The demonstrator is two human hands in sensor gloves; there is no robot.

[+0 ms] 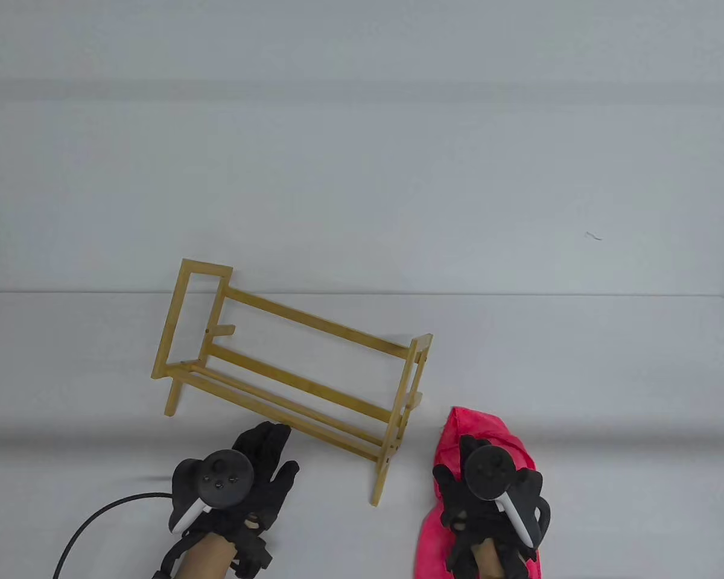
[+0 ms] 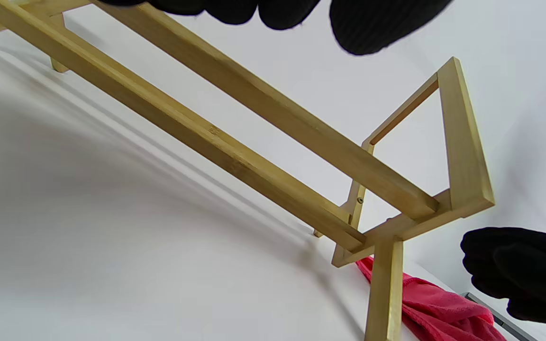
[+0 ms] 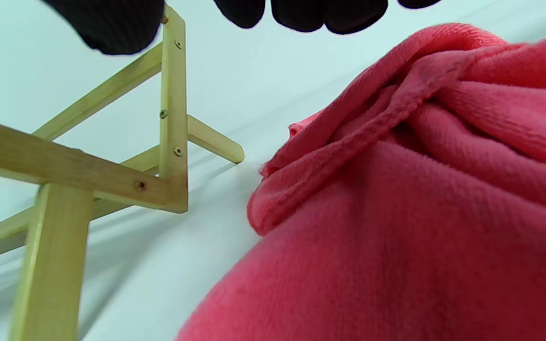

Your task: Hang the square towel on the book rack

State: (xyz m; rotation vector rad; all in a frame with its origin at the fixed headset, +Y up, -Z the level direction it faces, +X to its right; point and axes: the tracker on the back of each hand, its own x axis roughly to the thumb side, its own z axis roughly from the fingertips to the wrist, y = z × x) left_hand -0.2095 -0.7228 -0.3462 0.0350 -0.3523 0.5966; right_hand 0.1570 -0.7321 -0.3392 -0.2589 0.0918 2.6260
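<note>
- Left grip lies flat and spread on the desk, holding nothing, fingertips just short of the rack's front rail.
- Right grip rests on the towel; whether it grasps the cloth, I cannot tell.
- Rack: slatted pale wood, square-ended frames, standing askew.
- Towel: crumpled red fleece at the near edge, just right of the rack.
- Right wrist view alone shows the rack's screws.

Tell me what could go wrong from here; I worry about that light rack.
1. The rack stands free; the left hand only nears its front rail, so pulling the towel over could tip or slide it.
2. The towel lies bunched under the right hand; it may go on crumpled or snag the rack's end frame.
</note>
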